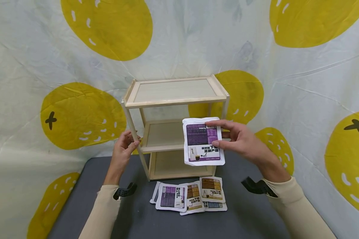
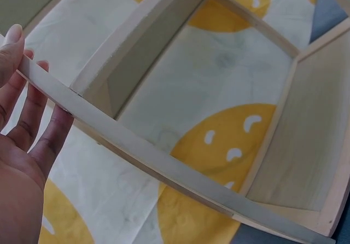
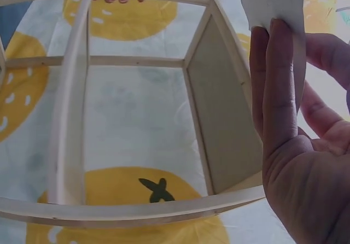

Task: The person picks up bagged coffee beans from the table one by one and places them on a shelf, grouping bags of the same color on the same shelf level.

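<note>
A small wooden shelf rack (image 1: 176,103) with three tiers stands on the dark table. My left hand (image 1: 125,151) holds its front left post, thumb on one side and fingers behind; the left wrist view shows this hand (image 2: 27,123) around the wooden post (image 2: 136,145). In front of the rack, my right hand (image 1: 242,141) pinches a white-edged purple pouch (image 1: 201,149) by its right side, held upright in the air. From the right wrist view, the fingers (image 3: 281,85) lie along the back of the pouch (image 3: 273,3).
Several flat pouches lie overlapping before the rack: a purple one (image 1: 171,198), a brown one (image 1: 194,198), another brown one (image 1: 211,189) and a blue one (image 1: 215,206) partly underneath. A cloth (image 1: 179,39) with yellow fruit prints hangs behind the dark table (image 1: 137,220).
</note>
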### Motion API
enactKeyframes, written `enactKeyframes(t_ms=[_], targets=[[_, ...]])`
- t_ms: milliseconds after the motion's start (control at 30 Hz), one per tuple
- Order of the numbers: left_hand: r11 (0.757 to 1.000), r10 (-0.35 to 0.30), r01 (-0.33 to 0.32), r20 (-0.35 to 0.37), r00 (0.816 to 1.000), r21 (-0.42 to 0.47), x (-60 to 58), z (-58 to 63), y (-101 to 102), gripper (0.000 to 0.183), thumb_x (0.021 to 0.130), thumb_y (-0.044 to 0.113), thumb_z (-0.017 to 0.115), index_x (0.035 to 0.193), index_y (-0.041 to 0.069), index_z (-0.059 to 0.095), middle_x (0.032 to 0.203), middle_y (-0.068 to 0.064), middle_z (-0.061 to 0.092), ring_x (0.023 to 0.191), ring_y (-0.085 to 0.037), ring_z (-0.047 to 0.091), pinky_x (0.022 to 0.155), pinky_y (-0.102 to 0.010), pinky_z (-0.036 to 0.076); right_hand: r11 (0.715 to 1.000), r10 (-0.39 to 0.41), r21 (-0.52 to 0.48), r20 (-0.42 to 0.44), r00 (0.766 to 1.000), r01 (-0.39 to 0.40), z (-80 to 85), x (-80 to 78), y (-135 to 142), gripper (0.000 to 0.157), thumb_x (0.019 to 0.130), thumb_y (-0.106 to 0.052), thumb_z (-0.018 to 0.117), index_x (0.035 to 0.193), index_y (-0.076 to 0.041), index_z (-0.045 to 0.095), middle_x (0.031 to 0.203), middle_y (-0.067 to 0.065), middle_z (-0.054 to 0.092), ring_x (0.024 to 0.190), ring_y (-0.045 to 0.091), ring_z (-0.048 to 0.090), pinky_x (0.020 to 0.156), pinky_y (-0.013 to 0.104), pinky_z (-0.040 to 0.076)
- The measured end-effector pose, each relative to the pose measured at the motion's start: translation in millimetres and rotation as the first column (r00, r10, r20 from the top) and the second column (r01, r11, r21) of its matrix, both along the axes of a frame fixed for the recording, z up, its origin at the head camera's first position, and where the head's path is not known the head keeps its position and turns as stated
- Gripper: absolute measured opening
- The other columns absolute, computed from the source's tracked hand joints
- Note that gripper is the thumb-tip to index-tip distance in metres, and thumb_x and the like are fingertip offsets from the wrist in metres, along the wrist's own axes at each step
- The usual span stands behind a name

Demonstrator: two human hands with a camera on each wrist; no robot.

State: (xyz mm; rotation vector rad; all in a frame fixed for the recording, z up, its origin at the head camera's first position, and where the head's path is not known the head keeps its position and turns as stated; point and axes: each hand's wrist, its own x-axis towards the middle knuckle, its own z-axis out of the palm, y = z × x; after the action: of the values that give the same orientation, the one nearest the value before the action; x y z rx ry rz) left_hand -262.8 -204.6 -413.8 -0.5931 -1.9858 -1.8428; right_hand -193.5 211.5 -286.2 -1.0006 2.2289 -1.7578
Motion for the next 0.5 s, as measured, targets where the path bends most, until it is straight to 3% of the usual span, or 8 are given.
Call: enactKeyframes(t_ms=[267, 500], targets=[[1.000, 0.012, -0.012, 0.002, 1.000, -0.006, -0.5, -0.5, 0, 0.042, 0.097, 0.000, 0.065, 0.135, -0.007, 0.049, 0.111, -0.019, 0.063, 0.101, -0.033, 0.062, 0.085, -0.024, 0.054, 1.000, 0.014, -0.001, -0.037, 0.999, -0.014, 17.9, -7.5, -1, 0.057, 0.095, 0.004, 0.066, 0.149, -0.007, 0.049, 0.126, 0.019, 0.063, 0.098, 0.035, 0.072, 0.077, 0.045, 0.061], [1.000, 0.005, -0.005, 0.008, 1.000, 0.016, -0.2, -1.2, 0, 0.041, 0.096, -0.001, 0.065, 0.135, -0.004, 0.051, 0.109, -0.012, 0.064, 0.100, -0.028, 0.062, 0.085, -0.024, 0.054, 1.000, 0.020, -0.019, -0.110, 0.994, -0.022, 35.2, -16.1, -1, 0.059, 0.092, 0.007, 0.068, 0.147, -0.008, 0.052, 0.129, 0.019, 0.060, 0.099, 0.033, 0.072, 0.076, 0.044, 0.061]])
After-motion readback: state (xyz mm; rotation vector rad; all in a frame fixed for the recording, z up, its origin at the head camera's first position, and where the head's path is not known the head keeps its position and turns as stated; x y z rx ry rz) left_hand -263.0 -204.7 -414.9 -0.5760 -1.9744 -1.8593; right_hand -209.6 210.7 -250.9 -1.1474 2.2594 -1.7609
